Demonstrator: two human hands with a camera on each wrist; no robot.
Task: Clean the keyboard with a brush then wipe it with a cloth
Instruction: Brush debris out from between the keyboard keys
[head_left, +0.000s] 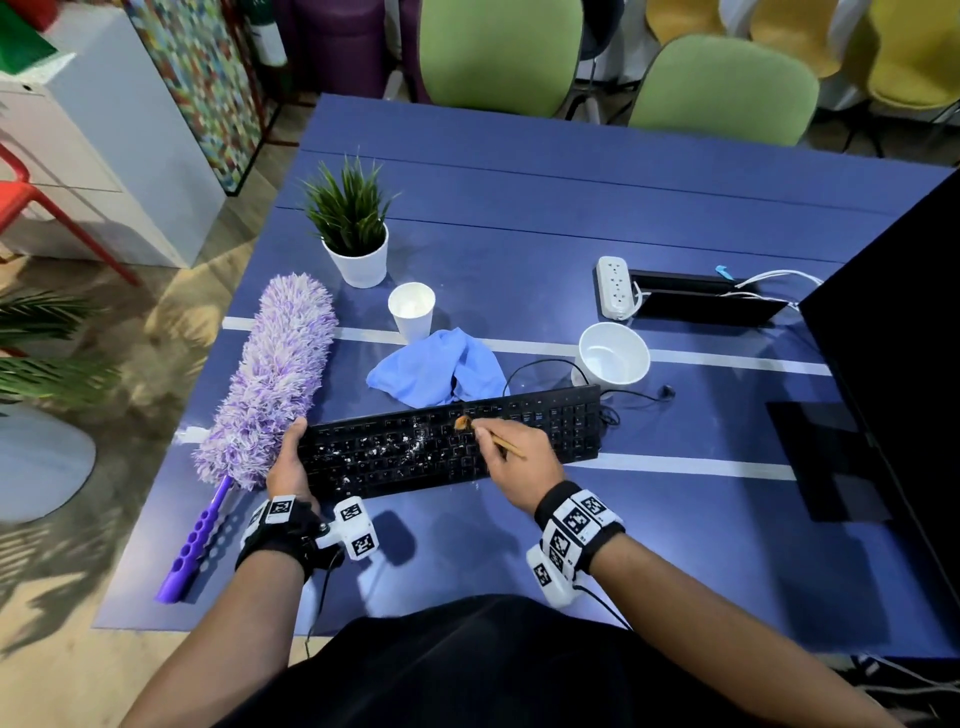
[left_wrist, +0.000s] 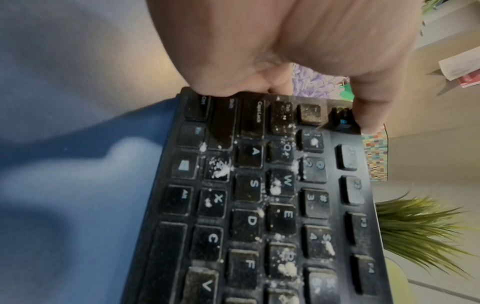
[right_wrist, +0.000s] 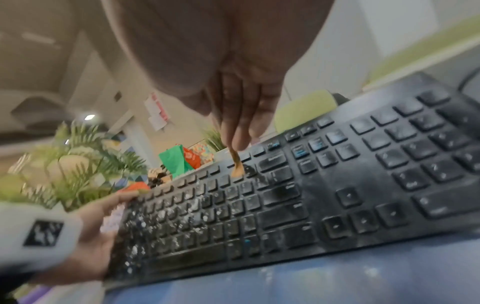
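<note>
A black keyboard (head_left: 545, 431) speckled with white crumbs lies on the blue table (head_left: 571, 218); the crumbs sit mostly on its left half (left_wrist: 280, 185). My left hand (head_left: 288, 462) grips the keyboard's left end, thumb on the top corner (left_wrist: 363, 111). My right hand (head_left: 511, 457) pinches a thin wooden brush (head_left: 501, 442) whose tan bristles (head_left: 462, 423) touch the upper key rows near the middle (right_wrist: 237, 170). A crumpled light-blue cloth (head_left: 436, 371) lies just behind the keyboard.
A purple fluffy duster (head_left: 270, 384) lies left of the keyboard. Behind stand a white paper cup (head_left: 411, 309), a potted plant (head_left: 353, 228), a white bowl (head_left: 613, 356) and a power strip (head_left: 613, 286). A dark monitor (head_left: 893, 332) stands at right.
</note>
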